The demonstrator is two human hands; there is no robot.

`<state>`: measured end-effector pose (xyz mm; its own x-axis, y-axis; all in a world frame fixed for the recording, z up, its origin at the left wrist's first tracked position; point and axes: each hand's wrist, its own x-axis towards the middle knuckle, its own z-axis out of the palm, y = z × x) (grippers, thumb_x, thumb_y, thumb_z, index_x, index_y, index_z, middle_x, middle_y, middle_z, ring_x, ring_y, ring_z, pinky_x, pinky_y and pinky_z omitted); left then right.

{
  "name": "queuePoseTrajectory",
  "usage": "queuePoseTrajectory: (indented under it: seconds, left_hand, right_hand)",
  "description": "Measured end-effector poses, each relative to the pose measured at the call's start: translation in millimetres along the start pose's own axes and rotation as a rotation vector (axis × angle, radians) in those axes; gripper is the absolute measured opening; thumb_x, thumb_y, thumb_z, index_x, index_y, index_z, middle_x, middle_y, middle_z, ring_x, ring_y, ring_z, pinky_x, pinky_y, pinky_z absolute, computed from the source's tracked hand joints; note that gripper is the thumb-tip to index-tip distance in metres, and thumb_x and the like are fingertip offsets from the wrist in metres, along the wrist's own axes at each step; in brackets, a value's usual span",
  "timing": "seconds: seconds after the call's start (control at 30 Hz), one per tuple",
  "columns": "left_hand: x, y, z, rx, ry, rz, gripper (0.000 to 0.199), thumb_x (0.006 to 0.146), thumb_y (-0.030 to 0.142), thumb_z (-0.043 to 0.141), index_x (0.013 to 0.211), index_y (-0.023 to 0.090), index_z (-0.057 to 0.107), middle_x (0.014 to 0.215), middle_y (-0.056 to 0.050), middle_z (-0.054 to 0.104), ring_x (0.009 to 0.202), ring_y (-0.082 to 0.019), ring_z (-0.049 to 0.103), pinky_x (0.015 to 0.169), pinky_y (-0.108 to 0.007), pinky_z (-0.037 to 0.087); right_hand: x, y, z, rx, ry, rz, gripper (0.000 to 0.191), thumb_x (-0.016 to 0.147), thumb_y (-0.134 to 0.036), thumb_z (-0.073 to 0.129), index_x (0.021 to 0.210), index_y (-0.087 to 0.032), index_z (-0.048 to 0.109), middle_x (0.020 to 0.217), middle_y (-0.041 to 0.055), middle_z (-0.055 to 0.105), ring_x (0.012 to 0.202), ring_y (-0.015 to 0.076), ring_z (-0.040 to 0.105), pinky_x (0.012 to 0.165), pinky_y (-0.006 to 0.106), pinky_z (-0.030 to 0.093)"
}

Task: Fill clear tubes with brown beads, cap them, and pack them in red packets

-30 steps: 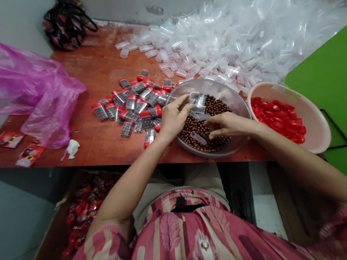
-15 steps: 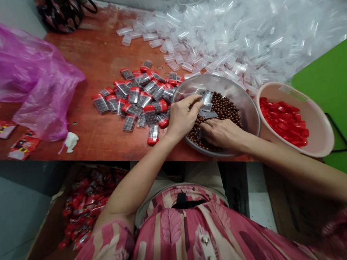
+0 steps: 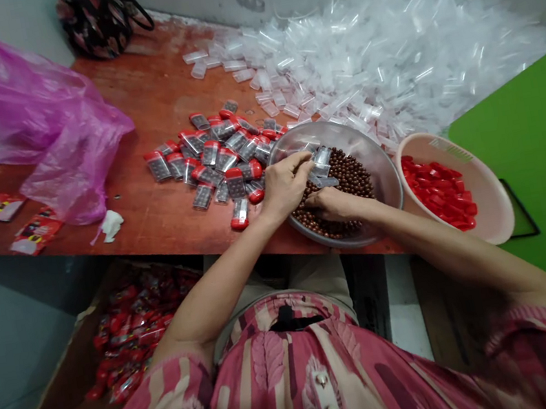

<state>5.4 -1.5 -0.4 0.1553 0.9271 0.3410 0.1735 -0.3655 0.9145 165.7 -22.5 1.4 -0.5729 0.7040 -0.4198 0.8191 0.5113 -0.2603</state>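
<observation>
On the left side of the wooden bench (image 3: 142, 108) lies a crumpled pink plastic bag (image 3: 42, 124). Near the front left corner are two printed red cards (image 3: 37, 232), and a piece of white tissue (image 3: 109, 225) is just beside them. In the far corner, against the wall, stands a dark flowered handbag (image 3: 102, 23). Under the front edge of the bench is an open cardboard box (image 3: 57, 387) with many red packets (image 3: 127, 333) inside.

Toward the middle of the bench lies a loose group of closed clear cases with red caps (image 3: 209, 166). Behind them, along the back edge, is a big heap of empty clear plastic cases (image 3: 374, 55).

Near the front edge stands a wide clear bowl (image 3: 384, 175), full of small brown balls (image 3: 347, 178). The person's left hand (image 3: 288, 184) is over the rim, and its grip is closed on a small clear case (image 3: 321, 161) above the balls. The right hand (image 3: 333, 205) lies low in the bowl with curled fingers, just under the case, and I cannot tell if this grip holds anything.

On the right, just beside the bowl, a pink basin (image 3: 496, 209) holds many red caps (image 3: 438, 191), and a green board (image 3: 545, 138) lies beyond it.
</observation>
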Motion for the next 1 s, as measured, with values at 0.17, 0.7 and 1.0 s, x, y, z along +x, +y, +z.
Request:
queuePoseTrajectory:
  seconds: [0.17,0.7,1.0]
  left_hand:
    - [0.1,-9.8,3.6,-0.102,0.048,-0.033,0.027,0.089,0.025,0.051,0.109,0.018,0.069,0.103,-0.005,0.074,0.091,-0.016,0.070,0.084,-0.028,0.054]
    - [-7.3,10.4,13.6,-0.511,-0.401,-0.230,0.031,0.077,0.025,0.065,0.106,0.015,0.070,0.108,-0.008,0.073,0.097,-0.023,0.069,0.087,-0.037,0.055]
    - [-5.7,12.5,9.5,-0.716,-0.454,-0.448,0.040,0.066,0.025,0.077,0.104,0.020,0.070,0.117,-0.009,0.069,0.103,-0.024,0.067,0.086,-0.038,0.057]
  right_hand:
    - [-15.3,6.7,-3.1,0.710,0.174,0.058,0.021,0.072,-0.025,0.064,0.090,-0.016,0.060,0.086,0.0015,0.066,0.080,0.0167,0.060,0.078,0.032,0.048]
    - [-49.9,3.0,-13.1,1.203,0.723,0.072,0.045,0.058,-0.037,0.084,0.090,-0.020,0.058,0.085,0.0003,0.067,0.077,0.0154,0.064,0.076,0.032,0.054]
    - [-86.8,35.4,-22.1,0.403,0.641,0.350,0.019,0.081,-0.032,0.060,0.088,-0.018,0.071,0.083,0.0050,0.072,0.078,0.0206,0.066,0.075,0.033,0.050]
